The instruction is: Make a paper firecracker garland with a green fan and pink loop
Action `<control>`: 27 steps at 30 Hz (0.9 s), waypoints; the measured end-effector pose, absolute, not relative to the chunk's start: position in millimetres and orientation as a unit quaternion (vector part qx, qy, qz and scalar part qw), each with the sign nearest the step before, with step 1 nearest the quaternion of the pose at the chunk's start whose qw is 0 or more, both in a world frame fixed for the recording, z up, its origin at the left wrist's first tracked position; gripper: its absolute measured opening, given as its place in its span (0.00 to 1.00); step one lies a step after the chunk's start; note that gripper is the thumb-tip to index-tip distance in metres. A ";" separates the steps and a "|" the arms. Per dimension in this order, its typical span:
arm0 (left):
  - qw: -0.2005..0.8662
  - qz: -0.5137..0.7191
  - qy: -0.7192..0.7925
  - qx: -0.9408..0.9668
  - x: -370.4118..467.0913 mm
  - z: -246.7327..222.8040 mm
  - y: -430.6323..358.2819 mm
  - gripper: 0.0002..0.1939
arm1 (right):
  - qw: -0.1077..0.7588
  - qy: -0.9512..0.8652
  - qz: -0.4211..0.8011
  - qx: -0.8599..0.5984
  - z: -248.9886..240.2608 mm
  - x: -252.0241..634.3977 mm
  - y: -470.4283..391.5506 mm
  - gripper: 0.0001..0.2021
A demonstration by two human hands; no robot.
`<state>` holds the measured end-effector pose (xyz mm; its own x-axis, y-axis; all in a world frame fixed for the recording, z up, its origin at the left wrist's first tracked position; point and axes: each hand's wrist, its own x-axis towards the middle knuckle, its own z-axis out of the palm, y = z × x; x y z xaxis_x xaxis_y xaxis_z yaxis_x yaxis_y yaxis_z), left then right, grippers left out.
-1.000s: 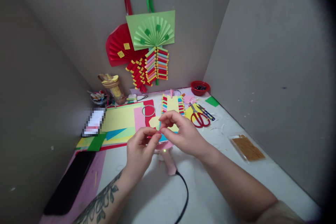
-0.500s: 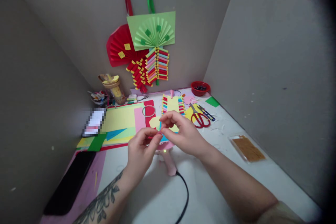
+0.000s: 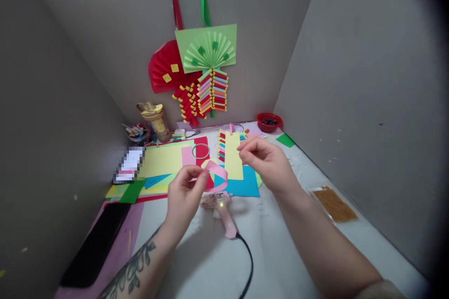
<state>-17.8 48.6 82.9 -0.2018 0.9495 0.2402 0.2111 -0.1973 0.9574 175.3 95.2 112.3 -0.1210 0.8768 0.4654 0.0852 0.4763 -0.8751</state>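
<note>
My left hand (image 3: 185, 198) is closed in a pinch on one end of a pink paper strip (image 3: 222, 178), which bends in a loop to the right of the fingertips. My right hand (image 3: 270, 166) is raised apart from it, thumb and fingers pressed together; whether anything tiny is between them I cannot make out. Below the strip lies a pink glue gun (image 3: 228, 223) with a small light on and a black cord. Behind the hands are a yellow paper strip (image 3: 234, 161), a row of coloured paper rolls (image 3: 221, 147) and blue paper (image 3: 249, 188).
Stacked coloured sheets (image 3: 164, 161) with a metal ring (image 3: 200, 151) lie left, beside a phone (image 3: 129, 164) and a black case (image 3: 94, 245). A red bowl (image 3: 269, 124) stands at the back right; a brown packet (image 3: 335, 204) lies right. Paper fans (image 3: 210, 46) hang on the wall.
My hands, close together before, have moved apart. My right hand went right and up, now covering the scissors. The pink strip shows as a loop from my left hand.
</note>
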 end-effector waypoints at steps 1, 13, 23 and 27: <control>0.324 0.560 0.541 0.537 -19.3 83.7 49.3 0.08 | 0.540 -0.666 0.364 -0.365 111.3 175.1 96.0 0.15; 0.119 0.650 0.402 0.634 -34.5 83.9 43.7 0.06 | 0.320 -0.457 0.796 -0.234 93.0 132.3 77.7 0.23; 0.220 0.617 0.410 0.634 -32.1 83.7 49.9 0.03 | 0.430 -0.475 0.696 -0.323 97.3 139.9 86.9 0.15; 0.374 0.573 0.480 0.548 -28.0 80.7 55.8 0.09 | 0.465 -0.576 0.549 -0.388 100.5 150.9 93.1 0.08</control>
